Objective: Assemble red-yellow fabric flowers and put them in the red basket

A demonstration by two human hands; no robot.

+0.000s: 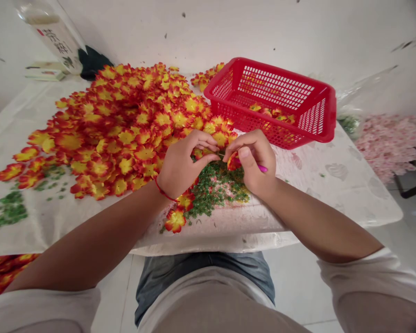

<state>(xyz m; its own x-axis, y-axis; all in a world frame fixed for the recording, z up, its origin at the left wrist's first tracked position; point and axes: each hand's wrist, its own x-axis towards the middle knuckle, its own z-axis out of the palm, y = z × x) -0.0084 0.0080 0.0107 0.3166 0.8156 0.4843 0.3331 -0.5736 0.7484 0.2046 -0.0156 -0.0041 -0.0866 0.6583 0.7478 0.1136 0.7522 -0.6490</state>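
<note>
Worktop: my white worktop (319, 185) has a faintly patterned cover, and its near edge sits just past my denim shorts (204, 273).
Flower heap: a broad heap of red-and-yellow artificial flowers (114, 134) covers the left half, running up close beside the basket.
Basket: a red plastic basket (287, 74) stands at the far right of the worktop, with a few flowers (272, 112) lying inside.
Beyond the worktop: a mass of pink artificial flowers (390, 145) lies off to the right; a tall bottle (50, 32) stands at the far left.
Green pile: loose green bits (215, 194) lie directly under my hands.
Left hand: my left hand (185, 162) is curled, fingertips close to the right hand; I cannot tell if it has hold of anything.
Right hand: my right hand (253, 162) is nearly closed, pinching a single flower (233, 162) and a thin pink stem (262, 169).
Wrist: a red string (163, 190) circles my left wrist.
</note>
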